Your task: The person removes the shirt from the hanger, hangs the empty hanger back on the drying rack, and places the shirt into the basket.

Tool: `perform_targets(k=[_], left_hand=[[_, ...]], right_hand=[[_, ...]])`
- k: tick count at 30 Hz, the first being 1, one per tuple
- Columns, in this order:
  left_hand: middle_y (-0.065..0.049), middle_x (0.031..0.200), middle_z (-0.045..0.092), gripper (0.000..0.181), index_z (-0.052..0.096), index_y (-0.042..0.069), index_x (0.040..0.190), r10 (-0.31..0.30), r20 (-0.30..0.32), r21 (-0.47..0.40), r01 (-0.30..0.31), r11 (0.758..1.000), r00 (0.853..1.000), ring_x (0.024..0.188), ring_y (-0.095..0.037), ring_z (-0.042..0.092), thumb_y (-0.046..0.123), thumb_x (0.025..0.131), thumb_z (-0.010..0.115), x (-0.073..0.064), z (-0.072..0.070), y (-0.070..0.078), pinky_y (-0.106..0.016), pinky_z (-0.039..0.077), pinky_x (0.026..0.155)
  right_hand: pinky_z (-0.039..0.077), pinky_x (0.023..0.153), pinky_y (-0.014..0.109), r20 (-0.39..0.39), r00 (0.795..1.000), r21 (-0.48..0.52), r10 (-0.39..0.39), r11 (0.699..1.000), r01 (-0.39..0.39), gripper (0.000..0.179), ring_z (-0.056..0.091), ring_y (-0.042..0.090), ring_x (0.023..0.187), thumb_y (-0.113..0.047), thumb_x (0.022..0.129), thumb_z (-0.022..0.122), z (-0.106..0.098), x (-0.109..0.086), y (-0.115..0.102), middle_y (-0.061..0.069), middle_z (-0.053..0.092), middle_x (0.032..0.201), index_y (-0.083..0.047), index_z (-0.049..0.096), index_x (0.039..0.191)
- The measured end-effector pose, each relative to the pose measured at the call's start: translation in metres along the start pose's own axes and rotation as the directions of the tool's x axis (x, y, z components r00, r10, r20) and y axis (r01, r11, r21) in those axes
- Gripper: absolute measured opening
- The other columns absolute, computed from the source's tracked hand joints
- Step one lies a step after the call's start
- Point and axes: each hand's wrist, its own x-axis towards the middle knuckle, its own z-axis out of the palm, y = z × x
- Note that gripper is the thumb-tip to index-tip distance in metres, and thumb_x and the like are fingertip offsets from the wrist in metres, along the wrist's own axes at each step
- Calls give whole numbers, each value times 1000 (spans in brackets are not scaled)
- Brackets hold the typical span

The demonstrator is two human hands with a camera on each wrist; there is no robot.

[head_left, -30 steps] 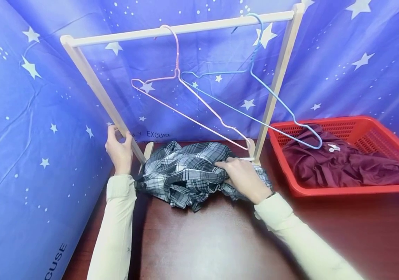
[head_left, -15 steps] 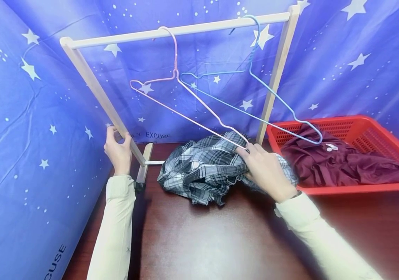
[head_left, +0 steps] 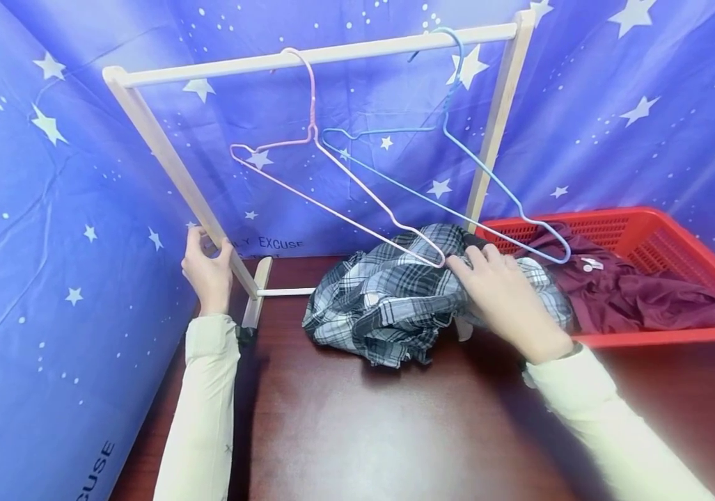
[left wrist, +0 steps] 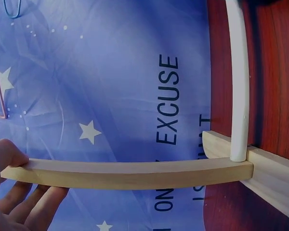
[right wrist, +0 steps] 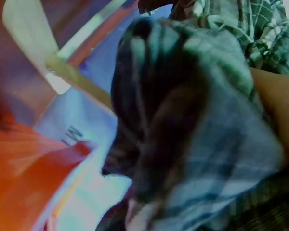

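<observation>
A bunched plaid shirt in black, grey and white is gripped by my right hand, to the right of the rack's middle. Part of the cloth hangs beyond the hand, and in the right wrist view the shirt covers most of the fingers. My left hand holds the left upright of a wooden clothes rack. In the left wrist view its thumb lies on one side of the upright and the fingers on the other. A pink hanger and a blue hanger hang from the top bar.
A red plastic basket stands at the right with a maroon garment in it. Blue star-patterned cloth walls the left side and back. The rack's lower bar runs low over the dark red tabletop.
My right hand has moved right with the plaid shirt, toward the basket, uncovering the rack's lower left bar and foot. The left hand has kept its hold on the upright.
</observation>
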Motion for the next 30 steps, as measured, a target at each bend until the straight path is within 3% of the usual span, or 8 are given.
perform_targets(k=[3, 10, 18, 26, 30], left_hand=[[-14, 110, 74, 25, 64, 9, 110, -6, 6, 0, 6, 1000, 1000, 99, -32, 72, 13, 86, 69, -1, 0, 0, -45, 47, 99], [-13, 111, 74, 25, 64, 9, 111, -5, 5, 4, 5, 1000, 1000, 99, -31, 72, 13, 86, 69, -1, 1, -1, -44, 49, 98], [-14, 112, 73, 26, 63, 8, 112, -20, 10, -22, 20, 1000, 1000, 100, -31, 72, 11, 87, 68, 1, 3, -3, -44, 53, 94], [-15, 111, 73, 26, 63, 7, 112, -16, 12, -33, 16, 999, 1000, 99, -31, 72, 11, 87, 68, 1, 3, -4, -44, 54, 93], [-15, 111, 73, 26, 64, 7, 112, -18, 12, -43, 18, 999, 1000, 99, -31, 72, 10, 87, 68, 1, 3, -4, -45, 55, 90]], right_hand=[[44, 61, 49, 35, 999, -4, 24, 1000, -24, 61, 50, 40, 85, -7, 60, 84, 0, -6, 5, 19, 52, 95, -4, 53, 113], [46, 71, 58, 101, 992, 25, 75, 997, -78, 60, 53, 44, 97, -2, 70, 78, -8, -16, 19, 20, 53, 106, -9, 54, 124], [49, 76, 58, -4, 997, 135, 72, 988, -71, 77, 57, 44, 93, 0, 57, 84, -21, -22, 35, 18, 57, 104, -9, 56, 128], [44, 73, 63, -17, 983, 193, 185, 965, -178, 77, 53, 46, 104, 4, 58, 81, -33, -28, 46, 22, 57, 114, -10, 56, 129], [44, 74, 63, -34, 978, 210, 204, 959, -192, 79, 54, 46, 105, 9, 56, 76, -35, -34, 50, 22, 58, 114, -11, 56, 129]])
